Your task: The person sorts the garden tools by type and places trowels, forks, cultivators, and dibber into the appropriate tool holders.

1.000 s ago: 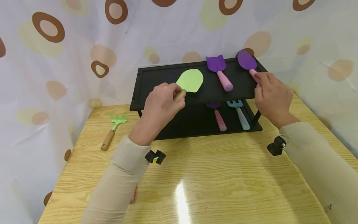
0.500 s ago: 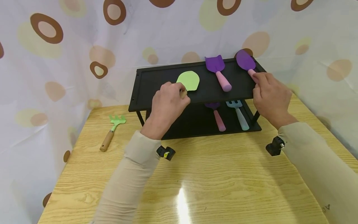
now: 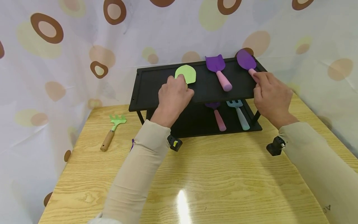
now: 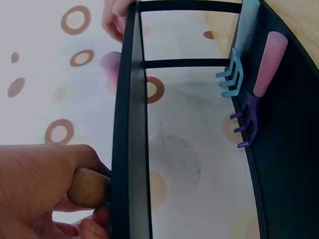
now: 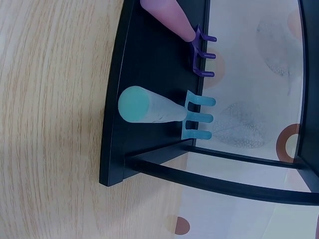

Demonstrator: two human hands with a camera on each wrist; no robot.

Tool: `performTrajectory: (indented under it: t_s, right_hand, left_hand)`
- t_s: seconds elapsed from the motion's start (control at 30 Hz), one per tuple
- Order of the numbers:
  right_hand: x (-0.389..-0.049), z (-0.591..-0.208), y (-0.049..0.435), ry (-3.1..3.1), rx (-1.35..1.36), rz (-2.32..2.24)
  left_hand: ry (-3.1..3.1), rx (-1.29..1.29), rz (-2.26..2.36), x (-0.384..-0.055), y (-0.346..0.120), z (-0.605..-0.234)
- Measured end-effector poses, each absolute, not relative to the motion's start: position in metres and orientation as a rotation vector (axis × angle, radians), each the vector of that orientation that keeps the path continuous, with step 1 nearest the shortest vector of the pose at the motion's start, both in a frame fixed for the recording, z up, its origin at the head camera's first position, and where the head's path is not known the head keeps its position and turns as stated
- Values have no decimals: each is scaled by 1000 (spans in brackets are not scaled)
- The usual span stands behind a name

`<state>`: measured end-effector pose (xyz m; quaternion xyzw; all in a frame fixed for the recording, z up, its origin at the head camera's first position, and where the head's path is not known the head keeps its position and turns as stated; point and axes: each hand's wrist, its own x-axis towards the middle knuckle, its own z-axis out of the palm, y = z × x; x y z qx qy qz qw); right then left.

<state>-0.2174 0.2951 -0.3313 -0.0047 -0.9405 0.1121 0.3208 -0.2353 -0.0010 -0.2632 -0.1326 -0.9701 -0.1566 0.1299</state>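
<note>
My left hand [image 3: 174,98] grips a trowel with a light green blade [image 3: 186,74] over the black rack's upper shelf [image 3: 156,85]. In the left wrist view, fingers curl about its wooden handle [image 4: 88,189], close against the shelf edge. At the shelf's right end, my right hand [image 3: 271,96] pinches the pink handle of a purple trowel [image 3: 246,59], whose rounded blade points to the back. Between the two lies a purple shovel [image 3: 216,63] with a pink handle. The right hand is out of sight in its own wrist view.
On the lower shelf are a purple rake with a pink handle [image 3: 220,121] and a blue rake [image 5: 159,107]. A green rake [image 3: 114,126] with a wooden handle lies on the table at left. A purple tip [image 3: 132,144] shows beside the left sleeve. Patterned cloth hangs behind.
My left hand has moved right and farther back over the upper shelf with the green trowel. A purple tip has appeared beside the left sleeve. The right hand stays in place.
</note>
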Motion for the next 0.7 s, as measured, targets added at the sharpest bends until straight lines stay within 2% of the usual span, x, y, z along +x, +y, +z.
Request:
performTrajectory:
  t_s: [0.37,0.7]
  right_hand:
    - [-218,-332,291,-2488,-8,304]
    - [-219,-331,292,-2493,-13,304]
  left_hand:
    - [-2835,-248,-350,-248,4,-263]
    - [-2864,-242,-449,-247,2,-261]
